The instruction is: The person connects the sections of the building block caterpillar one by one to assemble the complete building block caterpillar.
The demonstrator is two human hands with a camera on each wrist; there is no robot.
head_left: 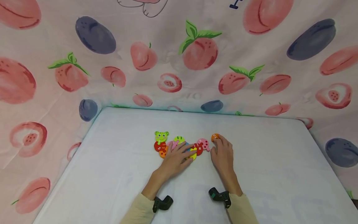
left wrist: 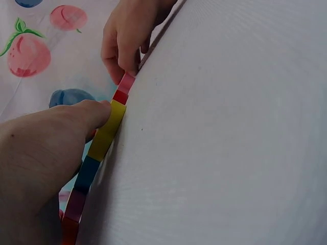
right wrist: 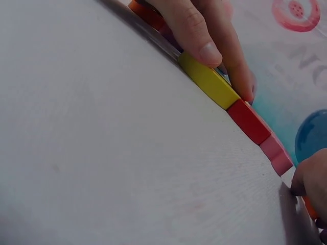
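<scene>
A caterpillar puzzle of bright, thick, numbered pieces lies in a wavy row on the white table. Its green smiling head piece (head_left: 161, 136) is at the left end and a pink spotted piece (head_left: 204, 144) at the right. My left hand (head_left: 176, 158) rests over the middle of the row with fingers extended, hiding some pieces; its thumb touches the yellow piece (left wrist: 107, 132). Just right of the row, my right hand (head_left: 223, 154) pinches a small orange piece (head_left: 214, 136), partly covered by the fingers. A gap separates it from the pink piece.
The white tabletop (head_left: 112, 174) spreads around the puzzle. A fruit-patterned cloth (head_left: 179, 62) hangs behind it and along the sides. Each wrist wears a black camera mount, such as the left mount (head_left: 163, 203), low over the table.
</scene>
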